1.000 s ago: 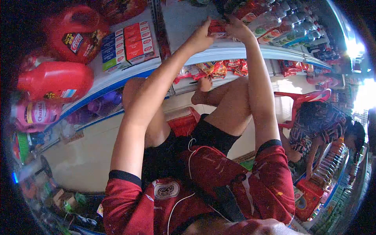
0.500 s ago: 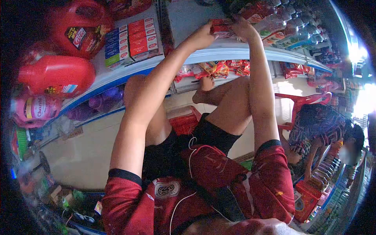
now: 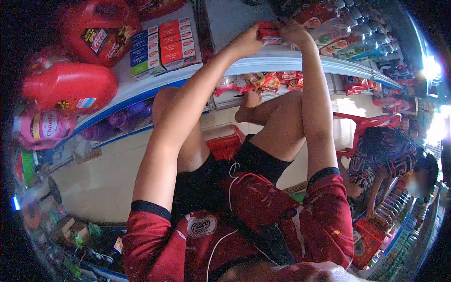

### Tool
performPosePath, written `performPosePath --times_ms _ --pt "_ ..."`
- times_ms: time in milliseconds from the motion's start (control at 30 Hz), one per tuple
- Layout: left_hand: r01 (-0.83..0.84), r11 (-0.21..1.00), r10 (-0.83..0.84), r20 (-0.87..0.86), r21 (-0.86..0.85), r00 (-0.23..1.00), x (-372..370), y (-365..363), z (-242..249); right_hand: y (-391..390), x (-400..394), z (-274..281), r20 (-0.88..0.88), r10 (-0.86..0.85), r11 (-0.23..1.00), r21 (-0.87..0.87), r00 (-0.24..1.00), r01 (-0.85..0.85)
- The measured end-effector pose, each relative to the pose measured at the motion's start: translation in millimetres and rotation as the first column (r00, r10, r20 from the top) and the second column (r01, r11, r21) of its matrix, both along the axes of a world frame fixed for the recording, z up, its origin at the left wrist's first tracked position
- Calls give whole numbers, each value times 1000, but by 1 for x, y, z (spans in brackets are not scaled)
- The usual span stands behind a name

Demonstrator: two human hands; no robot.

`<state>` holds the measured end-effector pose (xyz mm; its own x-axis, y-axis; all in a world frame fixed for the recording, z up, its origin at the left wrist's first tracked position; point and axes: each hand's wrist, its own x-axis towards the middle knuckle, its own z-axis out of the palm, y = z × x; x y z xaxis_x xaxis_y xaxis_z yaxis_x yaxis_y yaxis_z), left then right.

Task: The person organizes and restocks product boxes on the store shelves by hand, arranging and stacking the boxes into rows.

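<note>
At the shelf, my left hand (image 3: 249,42) is closed on the left end of a small red box (image 3: 269,34) with a pale front side. My right hand (image 3: 295,34) is at the box's right end, its fingers smeared by motion and partly dark. Both arms stretch out over the shelf edge (image 3: 268,62). To the left stand stacked soap-size boxes, red ones (image 3: 176,37) and blue ones (image 3: 143,47), with white printed ends. Several bottles (image 3: 338,35) lie in a row right of my right hand.
Large red jugs (image 3: 70,88) and a pink bottle (image 3: 47,126) occupy the left shelf. Red and orange packets (image 3: 265,81) lie on the lower shelf, near my foot. At right, another person (image 3: 385,155) bends toward goods beside a red plastic chair (image 3: 366,123).
The whole view has shifted slightly right. My left hand still grips the red box, while my right hand has blurred with movement at its right end.
</note>
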<state>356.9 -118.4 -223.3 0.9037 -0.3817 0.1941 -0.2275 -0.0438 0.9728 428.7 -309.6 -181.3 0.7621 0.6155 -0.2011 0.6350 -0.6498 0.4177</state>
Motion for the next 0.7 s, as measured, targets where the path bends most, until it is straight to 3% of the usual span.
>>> performPosePath --times_ms 33,67,133,167,200,233,267,333,467,533,633,700 --pt "-1 1000 1 -1 1 1000 3 -1 -4 1 -1 -1 -103 -126 955 258 987 148" --pt "33 998 -31 44 -50 999 7 -2 -6 2 -2 -2 -102 -124 955 259 987 147" --pt "64 993 -55 92 -98 994 3 1 6 4 -3 -6 -302 -231 751 549 925 366" --pt "79 995 -74 79 -64 994 -1 4 11 4 1 -5 -300 -225 753 551 927 361" --pt "94 995 -92 63 -29 994 -6 7 19 7 0 2 -272 -244 847 408 931 341" --pt "91 996 -89 60 -26 994 5 6 0 7 1 1 -243 -260 913 252 935 319" --pt "85 996 -85 65 4 994 17 3 -18 6 2 -1 -249 -260 913 252 933 322" --pt "84 996 -86 70 29 994 23 -2 -32 -6 14 -12 -116 -57 998 16 992 59" --pt "124 992 -120 133 -25 984 16 2 -16 -6 10 -12 -21 -2 1000 28 1000 3" --pt "146 989 -144 146 -7 979 9 5 -12 12 -20 24 -123 -59 997 45 991 65" --pt "159 986 -152 119 -50 981 -2 13 3 0 -6 6 -29 53 997 52 998 -52" --pt "119 985 -117 23 -127 993 -22 18 25 4 -2 1 -117 42 996 86 992 -32"
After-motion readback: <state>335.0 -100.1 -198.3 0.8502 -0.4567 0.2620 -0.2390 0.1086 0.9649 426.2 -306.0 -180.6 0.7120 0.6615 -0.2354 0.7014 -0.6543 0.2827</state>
